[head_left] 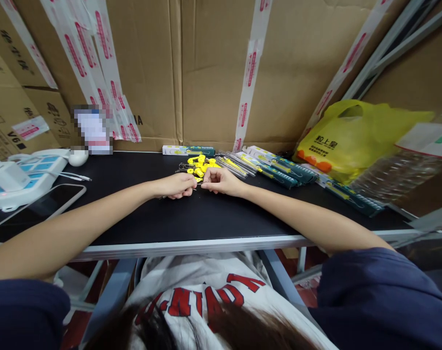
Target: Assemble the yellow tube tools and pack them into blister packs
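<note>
Two hands: left hand (177, 185), right hand (221, 182); one yellow bag (366, 131).

Along the back, tall cardboard boxes (206, 63), with white-and-red tape strips (250, 68) down their faces. At the left end of the black table (206, 218), a white power strip (34, 177) with a white charger (7, 175) standing on it, just beside a dark-screened tablet (49, 201) lying flat. Far right, a yellow plastic bag (366, 131) with dark print, a clear plastic bag (399, 175) just below it. Near the back edge, long green-and-white packets (279, 170) fanned side by side, and a lone packet (187, 150) apart to their left.
</note>
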`<act>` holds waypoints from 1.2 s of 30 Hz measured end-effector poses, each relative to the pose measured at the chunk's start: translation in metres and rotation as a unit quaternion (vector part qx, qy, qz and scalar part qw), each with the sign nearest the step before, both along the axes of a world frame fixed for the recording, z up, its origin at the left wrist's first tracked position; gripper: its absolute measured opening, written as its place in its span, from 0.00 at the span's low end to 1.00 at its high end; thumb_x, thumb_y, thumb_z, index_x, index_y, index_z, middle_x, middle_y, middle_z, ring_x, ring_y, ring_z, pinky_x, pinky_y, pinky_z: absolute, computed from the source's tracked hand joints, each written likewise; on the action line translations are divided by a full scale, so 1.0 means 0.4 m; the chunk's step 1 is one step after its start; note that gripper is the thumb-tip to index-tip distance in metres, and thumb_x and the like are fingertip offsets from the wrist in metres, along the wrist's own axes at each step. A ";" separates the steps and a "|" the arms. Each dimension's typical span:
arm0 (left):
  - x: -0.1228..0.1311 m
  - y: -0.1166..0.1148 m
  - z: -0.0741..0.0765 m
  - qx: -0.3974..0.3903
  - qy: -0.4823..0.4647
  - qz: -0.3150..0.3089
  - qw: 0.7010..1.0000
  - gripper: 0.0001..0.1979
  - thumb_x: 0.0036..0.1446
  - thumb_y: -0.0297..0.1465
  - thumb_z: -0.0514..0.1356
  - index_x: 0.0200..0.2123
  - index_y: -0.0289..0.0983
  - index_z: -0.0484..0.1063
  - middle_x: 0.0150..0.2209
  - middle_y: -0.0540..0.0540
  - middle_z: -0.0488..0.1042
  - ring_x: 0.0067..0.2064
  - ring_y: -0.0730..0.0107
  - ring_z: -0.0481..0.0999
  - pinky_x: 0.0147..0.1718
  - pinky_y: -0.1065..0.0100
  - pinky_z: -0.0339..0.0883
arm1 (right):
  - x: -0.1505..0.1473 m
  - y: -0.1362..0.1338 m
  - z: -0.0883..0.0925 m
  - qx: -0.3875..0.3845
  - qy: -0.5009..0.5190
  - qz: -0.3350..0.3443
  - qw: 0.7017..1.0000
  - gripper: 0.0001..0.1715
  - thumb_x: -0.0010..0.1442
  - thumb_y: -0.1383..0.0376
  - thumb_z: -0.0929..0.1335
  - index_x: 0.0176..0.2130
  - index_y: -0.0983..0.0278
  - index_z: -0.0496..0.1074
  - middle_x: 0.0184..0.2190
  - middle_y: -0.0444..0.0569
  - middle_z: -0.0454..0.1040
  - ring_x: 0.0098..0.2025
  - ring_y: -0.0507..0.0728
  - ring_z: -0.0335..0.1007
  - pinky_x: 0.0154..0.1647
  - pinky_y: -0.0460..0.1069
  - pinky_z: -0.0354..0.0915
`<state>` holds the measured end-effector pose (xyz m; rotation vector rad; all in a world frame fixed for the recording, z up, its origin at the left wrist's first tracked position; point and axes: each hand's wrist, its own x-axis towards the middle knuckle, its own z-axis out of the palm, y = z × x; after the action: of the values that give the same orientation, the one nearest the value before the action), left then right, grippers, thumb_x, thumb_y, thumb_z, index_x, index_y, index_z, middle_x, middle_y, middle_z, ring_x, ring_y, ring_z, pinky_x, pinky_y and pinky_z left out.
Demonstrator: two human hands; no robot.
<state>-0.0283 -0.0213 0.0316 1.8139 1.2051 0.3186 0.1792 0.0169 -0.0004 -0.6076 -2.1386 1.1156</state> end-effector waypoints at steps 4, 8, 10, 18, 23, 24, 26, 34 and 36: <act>-0.001 0.005 -0.007 0.026 0.013 -0.018 0.999 0.05 0.65 0.32 0.50 0.37 0.39 0.62 0.23 0.56 0.64 0.14 0.83 0.55 0.11 0.78 0.46 | -0.002 0.006 -0.009 -0.005 -0.002 -0.009 1.000 0.27 0.49 0.47 0.75 0.29 0.66 0.67 0.19 0.40 0.69 0.17 0.45 0.62 0.18 0.41 0.59; -0.001 0.004 -0.005 0.042 0.021 -0.023 0.999 0.06 0.65 0.31 0.50 0.37 0.37 0.65 0.22 0.55 0.64 0.15 0.83 0.55 0.12 0.78 0.49 | -0.001 0.007 -0.014 -0.012 -0.001 -0.020 1.000 0.28 0.49 0.46 0.75 0.28 0.66 0.66 0.19 0.41 0.70 0.18 0.45 0.63 0.19 0.41 0.60; -0.001 0.001 0.000 0.039 0.025 -0.023 0.999 0.07 0.65 0.32 0.50 0.37 0.36 0.65 0.22 0.55 0.63 0.15 0.83 0.55 0.12 0.77 0.48 | 0.001 0.004 -0.009 -0.013 -0.010 -0.022 1.000 0.27 0.50 0.47 0.75 0.28 0.66 0.66 0.20 0.41 0.71 0.18 0.45 0.63 0.17 0.41 0.59; -0.001 -0.010 0.015 0.024 0.039 -0.035 0.998 0.05 0.62 0.31 0.52 0.35 0.36 0.66 0.21 0.55 0.63 0.16 0.81 0.56 0.12 0.77 0.49 | 0.004 0.000 -0.002 -0.020 -0.022 -0.018 0.999 0.26 0.53 0.48 0.74 0.28 0.66 0.65 0.20 0.42 0.72 0.18 0.46 0.64 0.11 0.39 0.55; -0.001 -0.008 0.013 0.022 0.044 -0.029 0.998 0.10 0.63 0.35 0.53 0.38 0.35 0.70 0.20 0.55 0.63 0.15 0.81 0.55 0.13 0.76 0.49 | -0.001 -0.002 -0.010 -0.029 -0.007 -0.030 0.999 0.27 0.51 0.47 0.74 0.28 0.65 0.64 0.19 0.41 0.71 0.16 0.45 0.63 0.11 0.39 0.57; -0.001 -0.009 0.013 0.020 0.041 -0.031 0.998 0.11 0.63 0.35 0.53 0.39 0.34 0.71 0.20 0.55 0.62 0.15 0.82 0.55 0.13 0.76 0.48 | -0.002 -0.002 -0.010 -0.032 -0.006 -0.031 0.999 0.27 0.51 0.47 0.75 0.27 0.65 0.64 0.19 0.41 0.71 0.16 0.46 0.63 0.11 0.39 0.57; -0.002 -0.012 0.013 0.012 0.037 -0.036 0.999 0.11 0.63 0.35 0.53 0.39 0.34 0.71 0.20 0.55 0.62 0.15 0.82 0.54 0.13 0.77 0.48 | -0.001 -0.001 -0.008 -0.039 -0.005 -0.029 0.999 0.28 0.50 0.47 0.75 0.27 0.66 0.64 0.18 0.41 0.71 0.16 0.46 0.64 0.10 0.39 0.57; -0.001 -0.016 0.011 -0.007 0.014 -0.036 0.999 0.05 0.62 0.33 0.52 0.35 0.38 0.62 0.22 0.56 0.60 0.15 0.82 0.51 0.13 0.77 0.44 | 0.005 0.002 0.012 -0.051 -0.030 0.021 0.998 0.26 0.52 0.49 0.75 0.27 0.65 0.63 0.16 0.39 0.71 0.14 0.44 0.61 0.11 0.38 0.56; 0.000 -0.016 0.012 0.016 0.032 -0.043 0.998 0.05 0.62 0.33 0.52 0.35 0.38 0.63 0.22 0.56 0.61 0.16 0.81 0.53 0.13 0.77 0.46 | 0.008 0.003 0.015 -0.053 -0.039 0.035 0.997 0.25 0.53 0.50 0.75 0.27 0.66 0.64 0.17 0.40 0.71 0.15 0.44 0.62 0.11 0.38 0.57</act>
<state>-0.0282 -0.0279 0.0366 1.9104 1.1672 0.2338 0.1826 0.0182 0.0056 -0.6388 -2.1932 1.2688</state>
